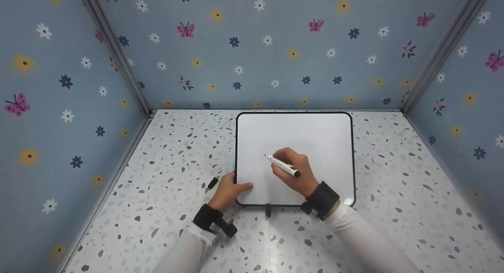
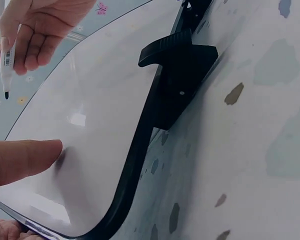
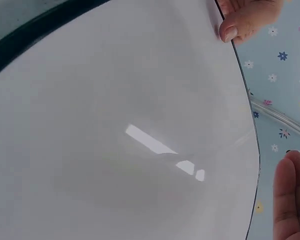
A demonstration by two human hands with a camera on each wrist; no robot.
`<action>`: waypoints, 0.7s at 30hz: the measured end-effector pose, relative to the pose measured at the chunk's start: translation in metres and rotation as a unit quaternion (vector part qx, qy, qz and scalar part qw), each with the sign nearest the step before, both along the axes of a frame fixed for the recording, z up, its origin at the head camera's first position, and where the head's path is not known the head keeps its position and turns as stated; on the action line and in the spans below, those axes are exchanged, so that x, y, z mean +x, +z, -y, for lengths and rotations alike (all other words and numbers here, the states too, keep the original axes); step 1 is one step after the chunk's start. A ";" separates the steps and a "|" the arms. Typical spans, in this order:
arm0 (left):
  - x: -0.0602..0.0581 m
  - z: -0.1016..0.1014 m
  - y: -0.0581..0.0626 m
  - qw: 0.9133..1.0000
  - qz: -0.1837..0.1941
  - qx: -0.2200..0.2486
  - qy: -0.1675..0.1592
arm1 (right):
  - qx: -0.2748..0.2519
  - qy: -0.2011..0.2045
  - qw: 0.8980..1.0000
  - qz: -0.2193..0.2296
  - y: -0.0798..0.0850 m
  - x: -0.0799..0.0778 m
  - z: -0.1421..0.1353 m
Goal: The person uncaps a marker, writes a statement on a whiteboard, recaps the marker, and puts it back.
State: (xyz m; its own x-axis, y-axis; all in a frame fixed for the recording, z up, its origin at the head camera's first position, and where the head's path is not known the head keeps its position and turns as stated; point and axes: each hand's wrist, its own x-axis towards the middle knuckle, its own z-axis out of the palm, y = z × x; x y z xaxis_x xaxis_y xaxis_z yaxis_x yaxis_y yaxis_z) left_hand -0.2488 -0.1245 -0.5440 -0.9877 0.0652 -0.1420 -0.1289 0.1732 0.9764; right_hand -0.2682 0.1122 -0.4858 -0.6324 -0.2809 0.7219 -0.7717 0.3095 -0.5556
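A blank whiteboard (image 1: 315, 135) with a thin black frame lies propped on the speckled table. My left hand (image 1: 230, 189) grips its lower left edge, the thumb (image 2: 25, 159) over the white face and the other fingers (image 2: 7, 231) at the underside. In my right hand (image 1: 297, 170) I hold a white whiteboard marker (image 1: 282, 165), pinched between thumb and fingers. Its black tip is uncapped and points up and left over the board. A black marker cap (image 1: 213, 183) lies on the table just left of my left hand.
A black clip-like piece (image 2: 177, 75) sits at the middle of the board's lower edge. The speckled table (image 1: 169, 155) is bounded by blue flowered panels (image 1: 275, 48) at the back and both sides. Each wrist wears a black strap (image 1: 323, 198) with a small camera.
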 end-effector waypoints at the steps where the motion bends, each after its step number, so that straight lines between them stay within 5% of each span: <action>1: 0.000 0.000 0.000 1.000 0.000 -0.001 0.000 | 0.000 0.001 1.000 -0.004 0.000 -0.002 0.003; 14: 0.001 -0.002 -0.002 1.000 -0.023 -0.013 0.002 | 0.027 0.010 0.999 -0.027 0.002 -0.026 0.031; 21: 0.003 -0.001 -0.002 0.999 -0.025 -0.023 0.007 | 0.033 0.002 0.999 0.016 0.007 -0.034 0.041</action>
State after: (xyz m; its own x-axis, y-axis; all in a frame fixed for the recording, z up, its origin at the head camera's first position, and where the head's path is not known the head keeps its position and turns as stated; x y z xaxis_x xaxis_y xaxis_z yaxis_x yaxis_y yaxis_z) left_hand -0.2461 -0.1230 -0.5464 -0.9944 0.0465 -0.0950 -0.0828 0.2171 0.9726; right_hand -0.3025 0.0711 -0.4792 -0.6532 -0.3299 0.6815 -0.7556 0.3424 -0.5584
